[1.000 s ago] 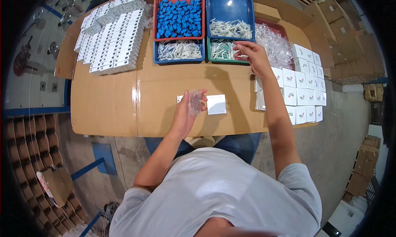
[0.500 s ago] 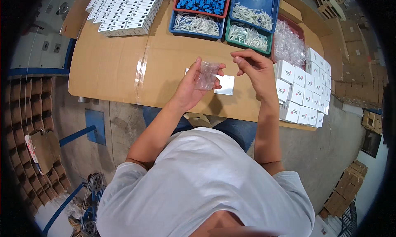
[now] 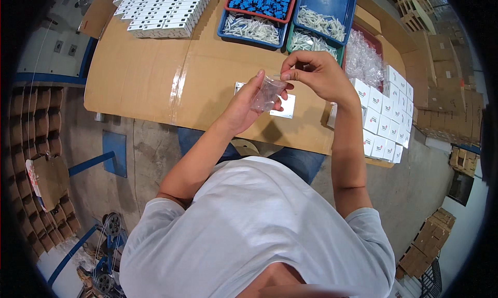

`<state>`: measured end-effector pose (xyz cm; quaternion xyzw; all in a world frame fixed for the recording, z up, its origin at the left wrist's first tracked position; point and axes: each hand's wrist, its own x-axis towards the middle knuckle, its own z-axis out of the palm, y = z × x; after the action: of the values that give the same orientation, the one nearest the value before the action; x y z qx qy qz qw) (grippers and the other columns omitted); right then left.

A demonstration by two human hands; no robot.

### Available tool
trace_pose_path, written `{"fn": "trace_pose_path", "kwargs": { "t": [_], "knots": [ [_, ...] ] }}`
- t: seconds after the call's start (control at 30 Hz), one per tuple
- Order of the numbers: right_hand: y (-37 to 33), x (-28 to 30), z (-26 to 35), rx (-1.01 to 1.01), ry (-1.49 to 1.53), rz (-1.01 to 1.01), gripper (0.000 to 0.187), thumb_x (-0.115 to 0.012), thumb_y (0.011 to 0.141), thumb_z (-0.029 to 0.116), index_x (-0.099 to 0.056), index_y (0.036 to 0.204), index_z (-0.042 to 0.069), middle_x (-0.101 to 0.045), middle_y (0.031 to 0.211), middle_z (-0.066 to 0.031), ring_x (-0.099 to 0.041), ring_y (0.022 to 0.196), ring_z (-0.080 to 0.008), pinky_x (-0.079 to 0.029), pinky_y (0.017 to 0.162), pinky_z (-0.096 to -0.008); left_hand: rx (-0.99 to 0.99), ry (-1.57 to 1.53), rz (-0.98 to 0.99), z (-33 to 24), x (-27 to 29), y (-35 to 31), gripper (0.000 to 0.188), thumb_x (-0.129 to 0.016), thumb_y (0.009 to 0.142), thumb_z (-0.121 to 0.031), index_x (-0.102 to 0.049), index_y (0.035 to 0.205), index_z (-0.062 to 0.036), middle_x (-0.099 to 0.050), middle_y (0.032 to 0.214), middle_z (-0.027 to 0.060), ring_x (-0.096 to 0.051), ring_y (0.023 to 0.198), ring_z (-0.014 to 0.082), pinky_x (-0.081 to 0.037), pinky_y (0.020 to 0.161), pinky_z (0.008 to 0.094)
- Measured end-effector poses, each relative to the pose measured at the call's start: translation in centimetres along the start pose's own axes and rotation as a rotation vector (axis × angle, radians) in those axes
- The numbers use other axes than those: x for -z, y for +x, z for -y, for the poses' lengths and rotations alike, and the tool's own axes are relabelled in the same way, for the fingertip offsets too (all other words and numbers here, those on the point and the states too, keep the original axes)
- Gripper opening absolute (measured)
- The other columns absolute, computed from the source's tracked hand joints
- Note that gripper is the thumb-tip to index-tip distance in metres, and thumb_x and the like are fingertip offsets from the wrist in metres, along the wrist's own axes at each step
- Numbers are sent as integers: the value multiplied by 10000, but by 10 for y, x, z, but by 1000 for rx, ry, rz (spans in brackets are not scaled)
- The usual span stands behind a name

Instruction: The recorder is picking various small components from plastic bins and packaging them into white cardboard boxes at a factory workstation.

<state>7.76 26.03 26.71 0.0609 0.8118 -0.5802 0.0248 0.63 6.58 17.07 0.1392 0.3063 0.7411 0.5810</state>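
Note:
A small clear plastic bag (image 3: 268, 95) is in my left hand (image 3: 241, 105), its film held between the thumb and the fingers. Right above the bag's upper edge, my right hand (image 3: 326, 79) is closed in a pinch. A short, thin, pale piece (image 3: 277, 75) sticks out from its fingertips toward the bag; its kind is too small to make out. Under my hands a flat white piece (image 3: 284, 107) lies on the cardboard-covered table, partly hidden by my left hand.
At the back stand a red tray (image 3: 263, 17) of blue parts, a blue tray (image 3: 251, 43) and other trays of small whitish pieces, and a heap of clear bags (image 3: 362, 59). White boxes (image 3: 385, 109) are stacked at right, with rows of white boxes (image 3: 161, 29) at far left.
My right hand has moved left and turned, bringing its pinched fingertips to the bag's upper edge. My left hand has shifted slightly right with the bag. The view has tilted a little.

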Motion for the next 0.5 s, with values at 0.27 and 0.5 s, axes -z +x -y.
{"fn": "trace_pose_path", "kwargs": {
  "t": [0.27,0.5],
  "knots": [
    [18,-4,-6,107,-3,148,91,-739,906,66,-683,874,2,-639,981,-38,-572,724,-86,-473,657,-254,8,-84,13,-3,-3,-3,665,-307,1072,-597,-589,1280,-32,-679,1019,63,-637,821,150,-529,858,370],
    [16,-10,0,81,91,187,111,-721,922,81,-727,890,-24,-655,1144,-81,-577,784,-84,-474,682,-249,-6,-99,-22,-5,-8,-6,632,-306,1073,-597,-588,1279,-70,-674,1045,69,-650,834,155,-545,839,375]
  ]
}}
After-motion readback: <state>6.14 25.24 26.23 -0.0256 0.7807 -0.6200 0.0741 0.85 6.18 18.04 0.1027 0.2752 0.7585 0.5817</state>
